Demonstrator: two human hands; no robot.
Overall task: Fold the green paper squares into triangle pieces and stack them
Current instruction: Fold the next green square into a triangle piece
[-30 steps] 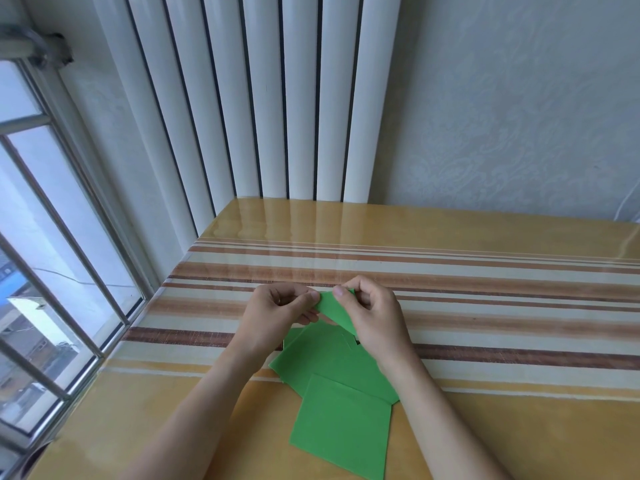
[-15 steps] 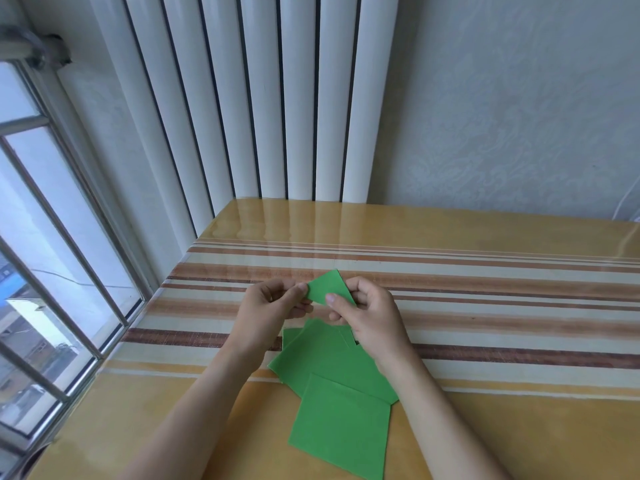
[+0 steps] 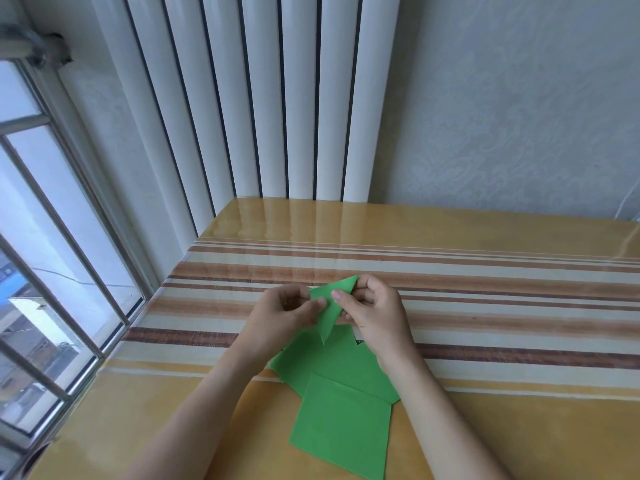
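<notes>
Over the striped table (image 3: 485,306), both hands pinch a folded green triangle (image 3: 330,308).

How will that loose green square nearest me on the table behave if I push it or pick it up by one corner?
The nearest green square looks thin and flat, so it is probably very light and would droop if lifted by a corner. The table is glossy and reflective, so a push would likely make the square slide easily. Its far edge overlaps the other green sheets, so those may shift too.
</notes>
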